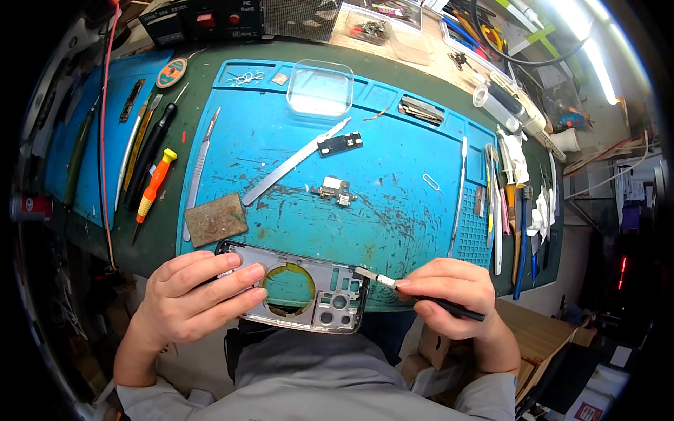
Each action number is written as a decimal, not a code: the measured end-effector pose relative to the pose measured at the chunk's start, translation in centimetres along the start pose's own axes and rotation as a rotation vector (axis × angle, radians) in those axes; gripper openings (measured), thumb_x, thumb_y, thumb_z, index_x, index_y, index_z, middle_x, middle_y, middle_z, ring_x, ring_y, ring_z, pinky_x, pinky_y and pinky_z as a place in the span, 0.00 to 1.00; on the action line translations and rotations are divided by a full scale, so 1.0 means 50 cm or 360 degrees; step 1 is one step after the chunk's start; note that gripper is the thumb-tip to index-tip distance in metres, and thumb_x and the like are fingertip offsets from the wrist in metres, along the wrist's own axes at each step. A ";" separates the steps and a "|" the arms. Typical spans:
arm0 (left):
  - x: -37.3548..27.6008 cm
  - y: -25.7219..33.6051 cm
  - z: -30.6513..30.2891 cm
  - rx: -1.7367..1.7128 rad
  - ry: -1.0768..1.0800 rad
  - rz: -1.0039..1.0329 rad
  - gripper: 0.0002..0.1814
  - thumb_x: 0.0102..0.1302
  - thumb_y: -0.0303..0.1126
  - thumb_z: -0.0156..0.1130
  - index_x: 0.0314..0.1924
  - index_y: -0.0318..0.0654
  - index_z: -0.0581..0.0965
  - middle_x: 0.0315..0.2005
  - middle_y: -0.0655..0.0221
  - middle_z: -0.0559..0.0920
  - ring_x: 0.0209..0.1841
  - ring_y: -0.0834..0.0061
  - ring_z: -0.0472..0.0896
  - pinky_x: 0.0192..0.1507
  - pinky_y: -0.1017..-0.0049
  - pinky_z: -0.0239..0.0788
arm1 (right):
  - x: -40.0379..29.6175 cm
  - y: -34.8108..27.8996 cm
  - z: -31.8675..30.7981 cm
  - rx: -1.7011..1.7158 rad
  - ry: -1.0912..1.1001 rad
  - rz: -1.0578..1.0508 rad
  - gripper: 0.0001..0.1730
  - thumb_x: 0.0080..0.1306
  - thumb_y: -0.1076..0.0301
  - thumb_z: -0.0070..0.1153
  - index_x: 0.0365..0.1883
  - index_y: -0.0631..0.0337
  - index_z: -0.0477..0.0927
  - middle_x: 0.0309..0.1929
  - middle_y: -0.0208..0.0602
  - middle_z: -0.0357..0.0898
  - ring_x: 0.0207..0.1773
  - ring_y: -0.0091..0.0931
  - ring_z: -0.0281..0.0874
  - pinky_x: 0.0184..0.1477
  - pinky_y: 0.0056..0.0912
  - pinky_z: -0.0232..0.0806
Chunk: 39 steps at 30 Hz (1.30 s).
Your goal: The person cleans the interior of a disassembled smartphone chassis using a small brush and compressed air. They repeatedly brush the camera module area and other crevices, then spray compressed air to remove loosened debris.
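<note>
My left hand (200, 294) grips the left end of a smartphone's back housing (326, 266), tilted over the near edge of the blue work mat (389, 237). A large round opening with a yellowish rim and a cluster of camera rings show in the housing. Between the fingers of my right hand (453, 297) is a slim black-handled tool (387, 280). Its flat pale tip meets the housing's upper right corner; whether it is a blade or a brush is unclear. Beyond the housing lie a small circuit board (336, 190) and a black bracket (340, 144).
A metal handle (292, 164), a scalpel (200, 168) and a brown slab (216, 220) lie on the mat's left half. A clear plastic box (320, 88) stands at the back. Screwdrivers (154, 185) are on the left; brushes (522, 231) and tweezers lie right.
</note>
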<state>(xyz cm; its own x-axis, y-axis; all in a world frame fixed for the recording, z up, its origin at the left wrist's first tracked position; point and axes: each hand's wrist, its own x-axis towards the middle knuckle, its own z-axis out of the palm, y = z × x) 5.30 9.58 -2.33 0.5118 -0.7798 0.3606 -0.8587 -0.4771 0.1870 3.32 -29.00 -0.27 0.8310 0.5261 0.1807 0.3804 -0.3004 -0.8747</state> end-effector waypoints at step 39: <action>0.001 -0.002 -0.001 -0.0012 0.0025 0.0019 0.15 0.65 0.31 0.71 0.52 0.50 0.89 0.58 0.77 0.89 0.58 0.74 0.84 0.61 0.73 0.76 | 0.021 0.003 0.012 -0.0086 -0.0026 -0.0066 0.20 0.62 0.79 0.69 0.54 0.66 0.89 0.45 0.45 0.91 0.41 0.36 0.89 0.42 0.34 0.78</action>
<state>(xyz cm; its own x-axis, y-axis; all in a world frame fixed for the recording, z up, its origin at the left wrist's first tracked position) 5.42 9.61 -2.29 0.5013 -0.7788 0.3770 -0.8648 -0.4650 0.1894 4.00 -28.04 -0.47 0.8076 0.5516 0.2084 0.4359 -0.3204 -0.8410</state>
